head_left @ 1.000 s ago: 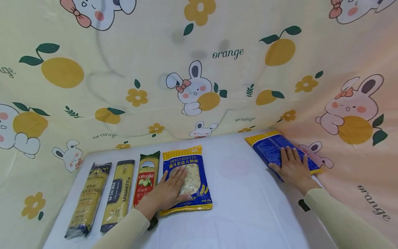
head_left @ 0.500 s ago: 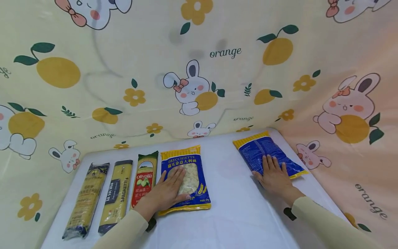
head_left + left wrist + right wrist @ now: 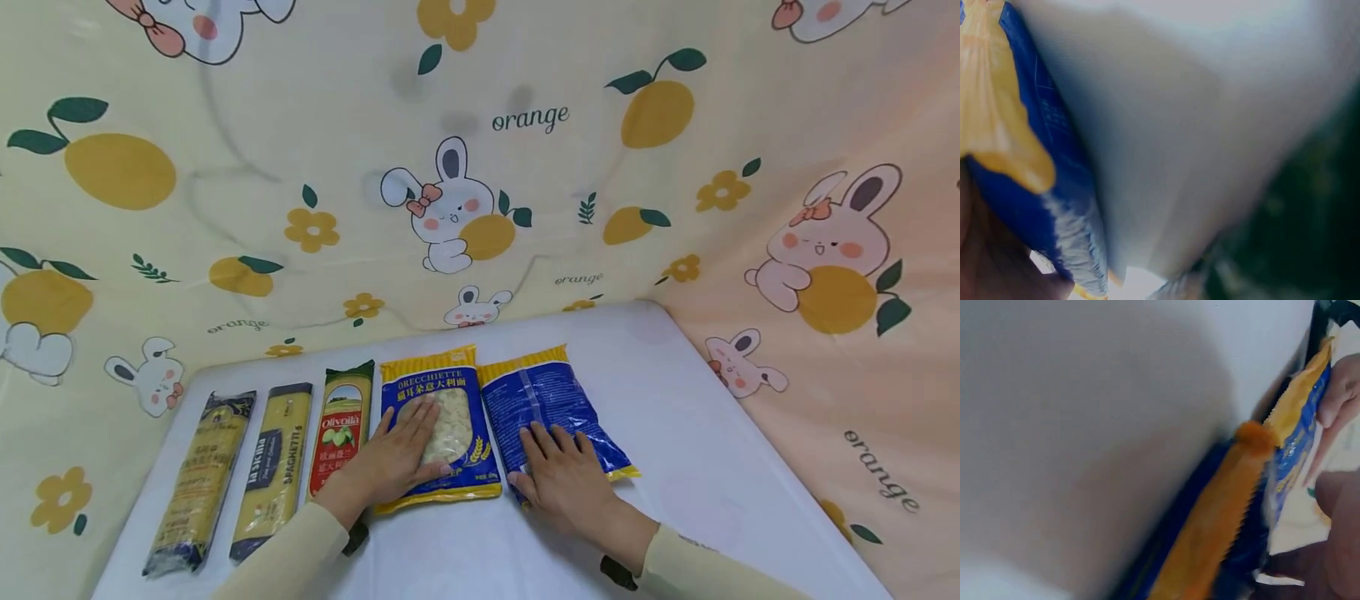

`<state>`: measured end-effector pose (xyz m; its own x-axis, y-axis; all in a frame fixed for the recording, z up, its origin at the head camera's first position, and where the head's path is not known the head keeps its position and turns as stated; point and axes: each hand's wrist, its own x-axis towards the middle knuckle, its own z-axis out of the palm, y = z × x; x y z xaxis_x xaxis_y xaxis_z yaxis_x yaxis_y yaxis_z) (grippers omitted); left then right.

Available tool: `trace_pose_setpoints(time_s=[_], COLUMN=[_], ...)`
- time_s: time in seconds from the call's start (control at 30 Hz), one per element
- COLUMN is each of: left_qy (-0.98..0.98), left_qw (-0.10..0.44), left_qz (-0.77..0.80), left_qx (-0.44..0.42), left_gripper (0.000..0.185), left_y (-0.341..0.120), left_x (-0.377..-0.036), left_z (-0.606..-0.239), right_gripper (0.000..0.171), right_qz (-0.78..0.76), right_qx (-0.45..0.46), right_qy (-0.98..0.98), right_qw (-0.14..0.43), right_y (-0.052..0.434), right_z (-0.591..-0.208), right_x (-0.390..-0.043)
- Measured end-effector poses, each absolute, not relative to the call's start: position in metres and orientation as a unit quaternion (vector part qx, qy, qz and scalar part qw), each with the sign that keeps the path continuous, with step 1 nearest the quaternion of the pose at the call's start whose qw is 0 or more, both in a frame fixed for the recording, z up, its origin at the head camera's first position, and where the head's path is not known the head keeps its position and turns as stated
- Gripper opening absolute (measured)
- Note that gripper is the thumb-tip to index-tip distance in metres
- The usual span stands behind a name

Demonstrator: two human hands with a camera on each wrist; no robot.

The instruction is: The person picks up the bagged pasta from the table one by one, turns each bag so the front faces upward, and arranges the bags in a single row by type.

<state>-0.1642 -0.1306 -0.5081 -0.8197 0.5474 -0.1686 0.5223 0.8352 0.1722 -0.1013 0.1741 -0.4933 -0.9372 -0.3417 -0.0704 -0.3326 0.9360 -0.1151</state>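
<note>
— Right hand point(image 3: 567, 483)?
— Flat on near end of blue pasta bag point(image 3: 551, 412), fingers straight, gripping nothing; bag touching orecchiette bag point(image 3: 437, 431) on white table point(image 3: 697, 450).
— Left hand point(image 3: 390, 462)?
— Spread flat over orecchiette bag window, pressing, nothing grasped

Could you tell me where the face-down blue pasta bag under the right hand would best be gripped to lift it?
Probably the far yellow seam of the face-down bag, pinched from the open right side. The bag lies flat, the right hand covers its near end, and the orecchiette bag crowds its left edge.
</note>
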Motion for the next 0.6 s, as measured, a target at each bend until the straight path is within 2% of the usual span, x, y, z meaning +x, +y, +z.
trace_pose_setpoints(time_s=[0.1, 0.33, 0.6], left_qy=[0.951, 0.951, 0.948], left_qw=[0.110, 0.110, 0.127], left_qz=[0.063, 0.061, 0.054], left_qx=[0.281, 0.283, 0.286], left_gripper=[0.099, 0.100, 0.099], left_y=[-0.129, -0.129, -0.128], left_x=[-0.165, -0.169, -0.170], left_z=[-0.507, -0.506, -0.501], right_gripper=[0.073, 0.078, 0.078], right_qz=[-0.019, -0.070, -0.090], right_qx=[-0.175, -0.140, -0.114], right_qy=[0.984, 0.984, 0.987], right_qw=[0.028, 0.087, 0.068], right_y=[0.180, 0.187, 0.178], right_z=[-0.498, -0.512, -0.518], right_x=[-0.103, -0.108, -0.102])
